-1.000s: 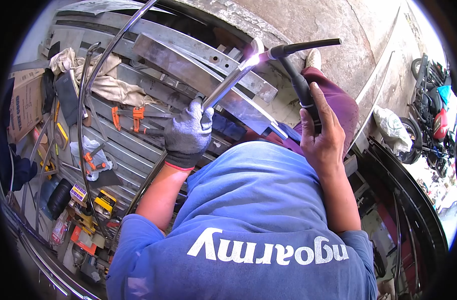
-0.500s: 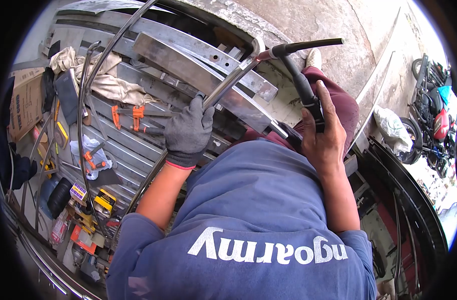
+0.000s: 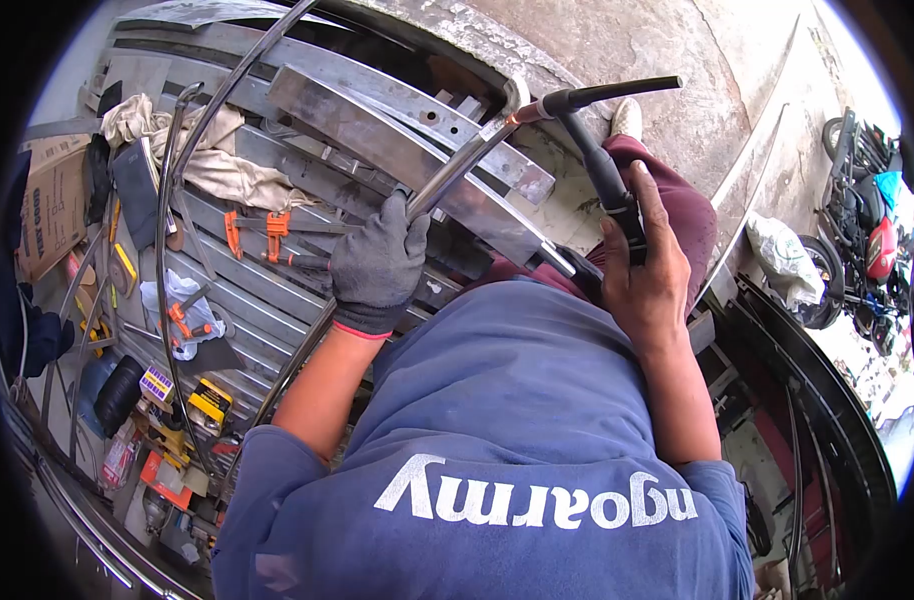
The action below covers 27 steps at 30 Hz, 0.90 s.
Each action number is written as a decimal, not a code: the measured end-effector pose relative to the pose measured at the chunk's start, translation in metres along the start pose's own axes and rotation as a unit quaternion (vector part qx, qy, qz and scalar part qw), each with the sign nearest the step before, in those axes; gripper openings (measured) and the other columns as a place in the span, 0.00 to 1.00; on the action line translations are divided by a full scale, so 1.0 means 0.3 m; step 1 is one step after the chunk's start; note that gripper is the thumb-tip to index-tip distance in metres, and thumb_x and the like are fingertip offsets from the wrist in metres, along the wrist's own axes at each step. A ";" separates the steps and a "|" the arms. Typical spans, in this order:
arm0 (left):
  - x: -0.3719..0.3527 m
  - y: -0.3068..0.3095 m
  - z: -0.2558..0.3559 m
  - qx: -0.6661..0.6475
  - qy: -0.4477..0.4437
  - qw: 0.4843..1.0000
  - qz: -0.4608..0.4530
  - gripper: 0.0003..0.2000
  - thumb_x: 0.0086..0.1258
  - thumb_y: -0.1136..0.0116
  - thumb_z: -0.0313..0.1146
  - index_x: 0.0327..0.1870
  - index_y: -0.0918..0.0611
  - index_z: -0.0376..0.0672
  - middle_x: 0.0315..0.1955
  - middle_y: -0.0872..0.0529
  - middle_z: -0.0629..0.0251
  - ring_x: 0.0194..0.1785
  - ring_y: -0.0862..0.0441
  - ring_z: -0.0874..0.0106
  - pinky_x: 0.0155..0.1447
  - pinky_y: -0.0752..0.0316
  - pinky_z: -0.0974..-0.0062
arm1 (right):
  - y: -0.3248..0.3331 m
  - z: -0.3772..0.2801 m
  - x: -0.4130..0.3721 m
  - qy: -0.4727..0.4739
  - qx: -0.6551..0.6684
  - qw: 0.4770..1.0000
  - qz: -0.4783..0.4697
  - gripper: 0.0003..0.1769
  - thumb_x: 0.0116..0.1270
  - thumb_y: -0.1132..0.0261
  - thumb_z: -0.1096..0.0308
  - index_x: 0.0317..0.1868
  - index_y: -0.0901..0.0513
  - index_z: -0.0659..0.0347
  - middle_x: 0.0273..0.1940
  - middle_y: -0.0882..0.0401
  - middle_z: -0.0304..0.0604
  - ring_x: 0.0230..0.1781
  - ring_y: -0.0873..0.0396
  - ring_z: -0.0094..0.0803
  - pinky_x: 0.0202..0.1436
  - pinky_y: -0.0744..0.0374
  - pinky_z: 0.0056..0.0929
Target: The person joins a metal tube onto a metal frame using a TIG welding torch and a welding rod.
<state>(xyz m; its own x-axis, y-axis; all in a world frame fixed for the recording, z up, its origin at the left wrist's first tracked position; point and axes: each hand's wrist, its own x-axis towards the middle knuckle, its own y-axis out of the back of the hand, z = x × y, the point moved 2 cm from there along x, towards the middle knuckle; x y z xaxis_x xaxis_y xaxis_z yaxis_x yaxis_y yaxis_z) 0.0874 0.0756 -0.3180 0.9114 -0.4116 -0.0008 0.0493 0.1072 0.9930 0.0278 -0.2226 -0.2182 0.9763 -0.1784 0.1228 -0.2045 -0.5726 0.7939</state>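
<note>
Left of centre, the left hand [image 3: 377, 265] (in a grey knit glove) is closed around a shiny steel tube [image 3: 459, 168] that slants toward the upper middle; right of centre, the bare right hand [image 3: 647, 275] grips the black welding torch [image 3: 599, 165], its nozzle touching the tube's bent top end; under the tube lies a flat steel beam [image 3: 367, 135]; orange clamps [image 3: 262, 235] rest on metal slats at left; a blue shirt [image 3: 517, 430] fills the bottom; motorbikes [image 3: 867, 215] stand at the far right.

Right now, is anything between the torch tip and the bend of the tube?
Nothing visible. The welding torch has its tip at the bent end of the metal tube. The left hand grips the tube lower down, clear of the tip; the right hand holds the torch's handle.
</note>
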 end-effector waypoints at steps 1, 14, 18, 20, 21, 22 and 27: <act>0.000 -0.003 -0.002 0.000 0.001 1.000 0.005 0.17 0.86 0.36 0.52 0.62 0.14 0.50 0.28 0.13 0.60 0.29 0.11 0.53 0.33 0.18 0.51 | 0.001 0.000 -0.001 -0.003 0.003 1.000 0.002 0.39 0.79 0.27 0.77 0.88 0.27 0.57 0.55 0.09 0.63 0.50 0.06 0.60 0.51 0.10 0.50; -0.003 0.001 0.004 0.010 0.005 1.000 -0.003 0.17 0.86 0.36 0.53 0.59 0.14 0.51 0.28 0.14 0.60 0.30 0.12 0.53 0.34 0.18 0.51 | 0.007 0.001 -0.007 -0.008 0.001 1.000 -0.015 0.38 0.79 0.27 0.77 0.87 0.26 0.56 0.53 0.09 0.63 0.48 0.07 0.58 0.50 0.10 0.49; -0.004 0.005 0.007 0.015 0.005 1.000 -0.002 0.17 0.86 0.36 0.53 0.60 0.14 0.51 0.28 0.13 0.60 0.31 0.11 0.53 0.35 0.18 0.51 | 0.006 -0.001 -0.007 -0.020 -0.007 0.999 -0.026 0.38 0.79 0.27 0.77 0.86 0.25 0.56 0.47 0.11 0.60 0.43 0.08 0.58 0.45 0.12 0.51; -0.006 0.002 0.006 0.010 0.001 1.000 0.006 0.17 0.86 0.36 0.52 0.61 0.14 0.51 0.28 0.13 0.60 0.31 0.11 0.53 0.36 0.17 0.51 | 0.008 0.001 -0.011 -0.024 -0.016 0.999 -0.036 0.37 0.79 0.27 0.76 0.86 0.25 0.55 0.45 0.11 0.59 0.40 0.09 0.58 0.43 0.12 0.52; -0.008 -0.002 0.004 0.004 -0.003 1.000 0.015 0.17 0.86 0.36 0.52 0.62 0.14 0.51 0.28 0.13 0.60 0.31 0.11 0.53 0.36 0.17 0.51 | 0.007 0.004 -0.015 -0.026 -0.022 0.999 -0.043 0.37 0.79 0.27 0.76 0.86 0.25 0.55 0.44 0.12 0.59 0.40 0.09 0.58 0.43 0.13 0.52; -0.009 -0.004 0.002 -0.002 -0.007 1.000 0.024 0.17 0.86 0.36 0.52 0.62 0.13 0.51 0.29 0.13 0.60 0.31 0.11 0.53 0.36 0.17 0.51 | 0.007 0.005 -0.018 -0.028 -0.028 0.998 -0.050 0.37 0.79 0.27 0.76 0.86 0.24 0.54 0.43 0.12 0.58 0.39 0.10 0.58 0.42 0.13 0.53; -0.013 -0.004 0.003 0.014 -0.008 1.000 0.010 0.18 0.85 0.34 0.51 0.64 0.13 0.49 0.29 0.12 0.60 0.30 0.12 0.53 0.35 0.18 0.53 | 0.008 -0.003 -0.009 -0.005 -0.023 0.999 -0.025 0.38 0.80 0.28 0.77 0.87 0.27 0.59 0.59 0.10 0.63 0.50 0.06 0.61 0.52 0.09 0.50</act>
<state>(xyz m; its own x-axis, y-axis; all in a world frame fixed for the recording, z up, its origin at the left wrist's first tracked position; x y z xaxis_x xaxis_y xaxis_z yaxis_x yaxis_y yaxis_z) 0.0832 0.0763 -0.3192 0.9053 -0.4242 0.0201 0.0202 0.0903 0.9957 0.0249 -0.2227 -0.2160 0.9843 -0.1590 0.0767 -0.1522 -0.5438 0.8253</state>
